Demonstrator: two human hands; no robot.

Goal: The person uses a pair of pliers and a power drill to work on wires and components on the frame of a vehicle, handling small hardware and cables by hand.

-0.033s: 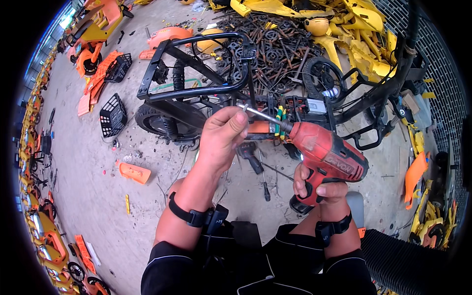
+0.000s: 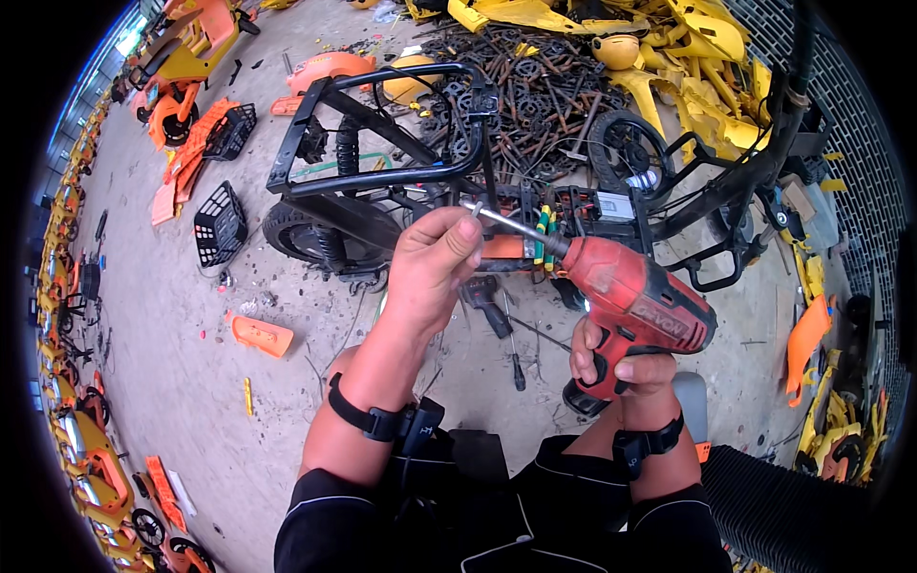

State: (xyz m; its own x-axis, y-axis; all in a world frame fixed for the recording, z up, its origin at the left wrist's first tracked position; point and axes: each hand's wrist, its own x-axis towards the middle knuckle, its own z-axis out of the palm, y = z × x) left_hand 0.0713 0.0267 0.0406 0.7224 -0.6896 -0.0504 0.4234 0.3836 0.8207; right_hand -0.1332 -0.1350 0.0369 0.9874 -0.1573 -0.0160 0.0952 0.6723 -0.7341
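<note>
My right hand (image 2: 638, 371) grips the handle of a red and black cordless impact driver (image 2: 621, 282), its fingers around the trigger area. A long silvery bit (image 2: 516, 224) points from it to the left and slightly up. At the bit's tip, my left hand (image 2: 432, 263) is closed in a pinch on a small silvery metal piece (image 2: 477, 208), whose exact kind I cannot make out. Just beyond stands a stripped black scooter frame (image 2: 387, 177) with a rear wheel (image 2: 287, 232). Green-and-yellow tool handles (image 2: 544, 234) show behind the driver's nose.
A second power driver (image 2: 489, 310) and a screwdriver (image 2: 517, 368) lie on the floor. An orange plastic panel (image 2: 260, 334) and a black basket (image 2: 220, 224) are to the left. Rusty metal parts (image 2: 535, 105) and yellow panels (image 2: 693, 86) are heaped behind the frame.
</note>
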